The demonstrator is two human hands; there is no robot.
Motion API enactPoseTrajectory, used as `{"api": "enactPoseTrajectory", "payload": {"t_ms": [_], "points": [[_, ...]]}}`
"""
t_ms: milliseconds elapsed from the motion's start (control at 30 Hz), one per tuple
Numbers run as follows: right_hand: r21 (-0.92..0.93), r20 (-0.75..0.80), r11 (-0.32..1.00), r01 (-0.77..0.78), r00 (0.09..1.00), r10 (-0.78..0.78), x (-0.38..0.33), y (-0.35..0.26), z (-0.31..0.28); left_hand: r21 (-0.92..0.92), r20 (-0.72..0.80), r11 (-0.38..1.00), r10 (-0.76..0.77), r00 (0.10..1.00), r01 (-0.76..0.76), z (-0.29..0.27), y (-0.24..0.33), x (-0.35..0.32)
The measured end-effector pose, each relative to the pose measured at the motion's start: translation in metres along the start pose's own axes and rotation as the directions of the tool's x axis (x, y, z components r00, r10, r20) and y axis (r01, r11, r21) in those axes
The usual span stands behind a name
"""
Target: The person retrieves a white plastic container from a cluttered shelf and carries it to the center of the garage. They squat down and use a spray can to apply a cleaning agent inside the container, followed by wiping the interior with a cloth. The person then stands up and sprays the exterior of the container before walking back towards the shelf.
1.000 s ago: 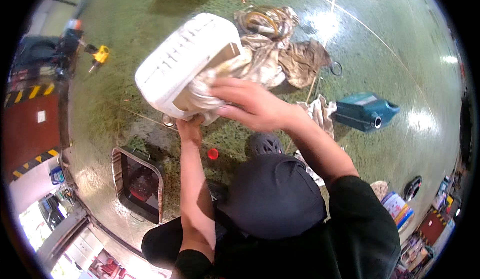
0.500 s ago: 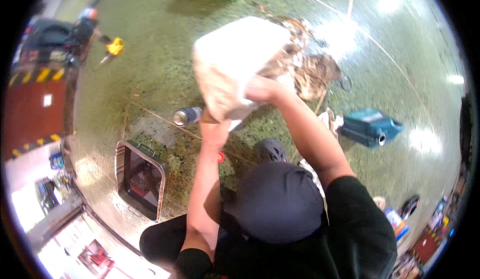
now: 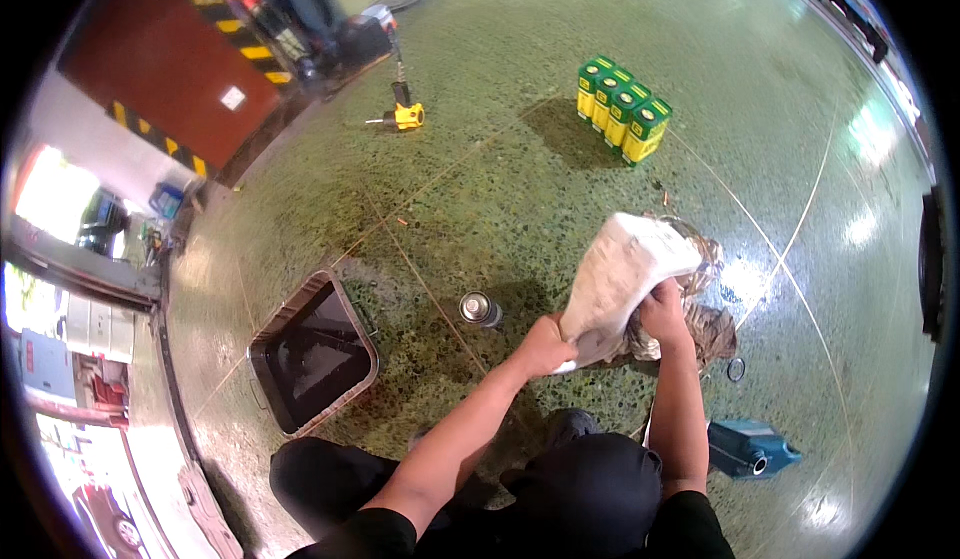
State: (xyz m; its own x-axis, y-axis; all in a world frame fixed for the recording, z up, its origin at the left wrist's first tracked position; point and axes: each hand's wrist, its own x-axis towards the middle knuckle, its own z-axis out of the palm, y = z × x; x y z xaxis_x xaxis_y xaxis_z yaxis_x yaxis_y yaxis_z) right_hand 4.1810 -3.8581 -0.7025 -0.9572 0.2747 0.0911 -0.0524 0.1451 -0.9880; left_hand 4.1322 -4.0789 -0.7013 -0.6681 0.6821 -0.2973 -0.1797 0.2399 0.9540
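A white, stained rag [image 3: 610, 274] is stretched and bunched between my two hands, above the floor. My left hand [image 3: 546, 347] is closed on its lower left edge. With its fingers mostly hidden by the folds, my right hand [image 3: 663, 313] grips the right side. Just beyond and under it lie crumpled, brown-stained rags [image 3: 712, 333]. An aerosol can [image 3: 480, 309] stands on the floor left of my left hand. Beside the dirty rags lies a small dark ring [image 3: 736, 369].
A drain pan [image 3: 290, 311] holding dark liquid sits at the left. A teal jug [image 3: 742, 447] lies near my right forearm. Several green-and-yellow cans [image 3: 622, 109] stand in a row farther off. A yellow power tool [image 3: 405, 116] rests on the floor, far left.
The view has swung, so the floor things appear shifted. Both hands keep hold of the rag, which was spread wider and now looks narrower and more bunched.
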Motion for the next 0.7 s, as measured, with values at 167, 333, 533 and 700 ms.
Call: {"api": "enactPoseTrajectory", "payload": {"t_ms": [167, 333, 533, 700], "points": [[-0.169, -0.045, 0.977, 0.127, 0.99, -0.136, 0.002, 0.012, -0.005, -0.019, 0.077, 1.0, 0.007, 0.997, -0.006, 0.014, 0.011, -0.003], [-0.162, -0.064, 0.976, 0.147, 0.985, -0.159, 0.001, 0.009, -0.006, 0.194, -0.047, 0.969, 0.167, 0.985, -0.155, 0.029, 0.027, -0.02], [0.046, -0.118, 0.998, 0.05, 0.992, -0.045, 0.0, 0.009, -0.018, 0.339, -0.079, 0.911, 0.278, 0.957, -0.236, 0.031, 0.017, -0.025], [0.12, -0.152, 0.993, 0.013, 0.988, 0.006, -0.013, 0.011, -0.033, 0.395, -0.026, 0.876, 0.31, 0.95, -0.275, 0.032, 0.025, -0.024]]}}
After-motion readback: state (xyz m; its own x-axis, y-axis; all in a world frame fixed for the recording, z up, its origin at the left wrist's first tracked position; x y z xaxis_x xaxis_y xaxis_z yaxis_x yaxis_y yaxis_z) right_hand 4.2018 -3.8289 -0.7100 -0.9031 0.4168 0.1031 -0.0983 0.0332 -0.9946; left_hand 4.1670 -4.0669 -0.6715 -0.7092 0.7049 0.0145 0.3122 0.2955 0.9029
